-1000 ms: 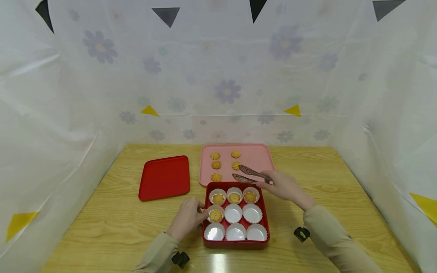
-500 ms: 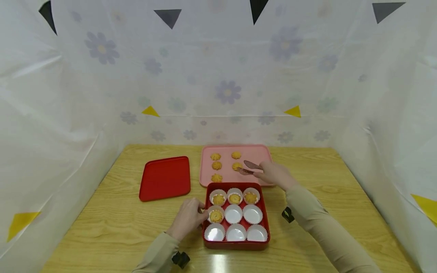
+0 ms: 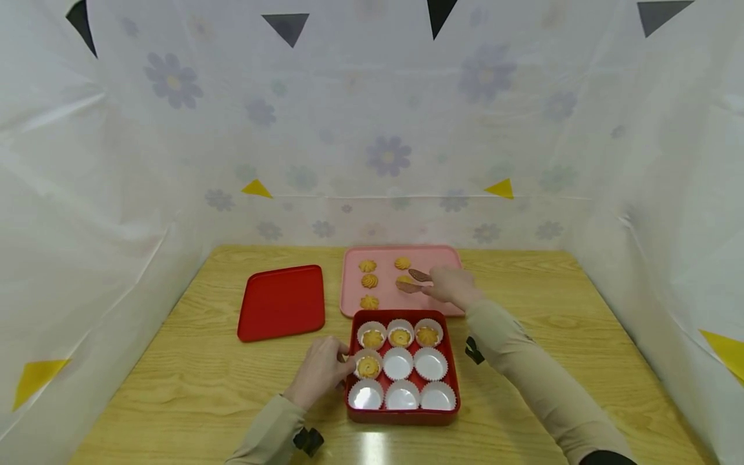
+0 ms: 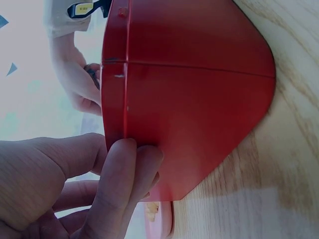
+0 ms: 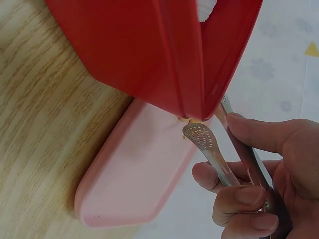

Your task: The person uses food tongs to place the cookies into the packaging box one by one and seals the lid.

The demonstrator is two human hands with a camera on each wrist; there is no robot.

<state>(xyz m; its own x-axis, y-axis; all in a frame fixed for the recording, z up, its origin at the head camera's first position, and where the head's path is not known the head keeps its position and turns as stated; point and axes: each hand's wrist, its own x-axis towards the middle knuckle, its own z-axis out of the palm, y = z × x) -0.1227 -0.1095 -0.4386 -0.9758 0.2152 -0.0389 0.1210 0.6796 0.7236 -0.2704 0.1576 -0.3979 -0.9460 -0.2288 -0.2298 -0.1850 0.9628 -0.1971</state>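
A red box point(image 3: 403, 416) of white paper cups sits near the table's front, with cookies in the back row and the middle-left cup. My left hand point(image 3: 321, 372) rests against the box's left wall point(image 4: 179, 99), fingers pressed on it. My right hand point(image 3: 452, 286) grips metal tongs point(image 3: 414, 281) over the pink tray point(image 3: 442, 261). The tong tips straddle a cookie point(image 3: 403, 280) on the tray. The tongs point(image 5: 209, 149) appear in the right wrist view with perforated tips spread apart. Several more cookies point(image 3: 367, 281) lie on the tray.
A red lid point(image 3: 281, 302) lies flat to the left of the pink tray. White flowered sheeting walls the wooden table point(image 3: 174, 381) on three sides.
My right hand carried the tongs from beside the red box back and left onto the pink tray, to a cookie. The left hand stayed put.
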